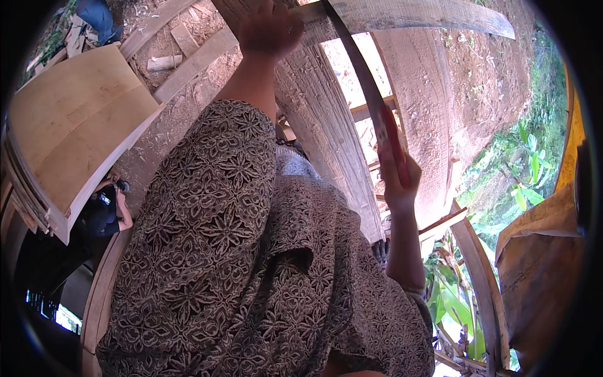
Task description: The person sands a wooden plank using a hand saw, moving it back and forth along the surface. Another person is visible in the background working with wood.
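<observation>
- At 3 o'clock, the person's right hand [399,174] is wrapped round the red handle of a handsaw [358,66], gripping it firmly.
- The handsaw, narrow and slightly curved in this view, reaches from that grip up through 1 o'clock to the upper edge, where its dark blade passes over a grey crossing plank [433,16]; I cannot tell whether the teeth bite into wood.
- Just left of 12 o'clock, the person's left hand [270,31] rests on the upper part of a weathered plank [330,125]. Its fingers look bent, but I cannot tell whether they clasp the wood or only press on it.
- The weathered plank slants from 12 o'clock down toward 4 o'clock, its rough grain showing.
- A wide pale plank [418,94] lies at 2 o'clock, beyond a gap.
- The person's patterned shirt [213,207] fills the middle and the 6 o'clock side.
- At 10 o'clock lies a stack of plywood sheets [81,125]; a co-worker in dark clothes [108,213] is near its lower edge, at 9 o'clock.
- Broad-leaved green plants [458,301] grow at 4 o'clock, near a brown sheet [537,289].
</observation>
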Demonstrator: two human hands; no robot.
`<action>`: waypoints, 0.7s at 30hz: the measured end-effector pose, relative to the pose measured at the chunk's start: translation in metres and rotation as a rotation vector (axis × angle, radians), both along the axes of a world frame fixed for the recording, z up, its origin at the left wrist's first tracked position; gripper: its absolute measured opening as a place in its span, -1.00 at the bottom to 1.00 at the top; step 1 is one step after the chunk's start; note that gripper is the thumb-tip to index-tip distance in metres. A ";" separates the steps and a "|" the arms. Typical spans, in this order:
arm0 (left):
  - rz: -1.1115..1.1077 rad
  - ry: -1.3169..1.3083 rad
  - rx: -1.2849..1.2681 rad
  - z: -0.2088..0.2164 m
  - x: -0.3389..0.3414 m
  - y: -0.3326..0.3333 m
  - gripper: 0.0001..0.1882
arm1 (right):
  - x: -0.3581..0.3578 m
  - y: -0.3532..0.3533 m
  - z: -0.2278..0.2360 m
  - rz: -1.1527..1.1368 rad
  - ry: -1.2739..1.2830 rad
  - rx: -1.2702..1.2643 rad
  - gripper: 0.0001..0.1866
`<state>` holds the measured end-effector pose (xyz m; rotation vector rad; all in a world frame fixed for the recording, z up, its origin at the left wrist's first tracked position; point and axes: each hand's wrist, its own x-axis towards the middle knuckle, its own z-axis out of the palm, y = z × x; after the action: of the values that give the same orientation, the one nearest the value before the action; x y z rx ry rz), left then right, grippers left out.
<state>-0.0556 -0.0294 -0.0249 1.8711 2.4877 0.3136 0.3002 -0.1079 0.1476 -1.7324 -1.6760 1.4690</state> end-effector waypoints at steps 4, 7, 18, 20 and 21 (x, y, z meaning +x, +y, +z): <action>0.053 -0.132 0.083 0.002 0.005 0.002 -0.58 | 0.033 -0.035 0.058 0.012 -0.119 -0.049 -0.69; 0.035 -0.054 0.045 0.003 -0.002 0.001 -0.54 | 0.012 -0.011 0.036 0.010 -0.098 -0.029 -0.68; 0.065 -0.145 -0.119 0.008 0.007 -0.001 -0.51 | -0.185 0.154 -0.087 -0.018 0.094 0.076 -0.61; 0.033 -0.087 -0.147 -0.011 0.007 0.010 -0.53 | -0.161 0.135 -0.087 0.004 0.065 0.088 -0.60; 0.015 -0.054 -0.165 -0.011 0.008 0.011 -0.55 | -0.149 0.123 -0.086 0.012 0.055 0.090 -0.59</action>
<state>-0.0480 -0.0189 -0.0359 1.7588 2.4117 0.1513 0.1516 0.0153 0.0613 -1.6234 -1.7005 1.4110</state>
